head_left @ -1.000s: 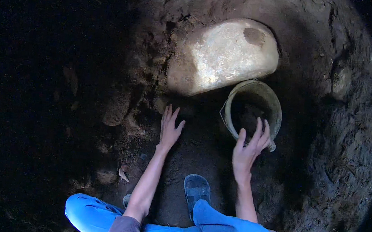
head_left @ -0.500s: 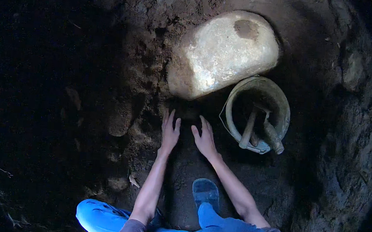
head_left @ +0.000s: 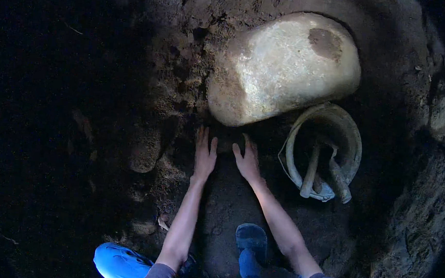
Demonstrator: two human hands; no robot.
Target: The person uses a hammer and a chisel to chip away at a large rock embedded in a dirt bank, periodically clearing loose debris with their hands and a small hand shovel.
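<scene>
My left hand point(head_left: 205, 154) is held low over the dark soil, its fingers stretched out and pointing toward a large pale boulder point(head_left: 294, 66). Opposite it is my right hand point(head_left: 247, 160), fingers also extended, thumb apart. A gap of dark ground lies between the two hands, and neither holds anything. Whether the fingertips touch the soil cannot be made out in the shadow. The boulder lies just beyond the fingertips, smooth and rounded, with brown dirt on its left end and a dark patch near its top right.
Right of my right hand stands a dirty bucket point(head_left: 355, 148) with a wire handle. Inside lean tools, among them a wooden handle point(head_left: 311, 171) and a thicker grip point(head_left: 339, 182). A rough earth wall point(head_left: 417, 225) curves along the right. Lumpy soil point(head_left: 147, 149) lies left; my shoe point(head_left: 251, 239) is below.
The view has shifted, so the boulder and bucket appear farther right. My hands stay open and apart, slightly nearer the boulder's lower edge.
</scene>
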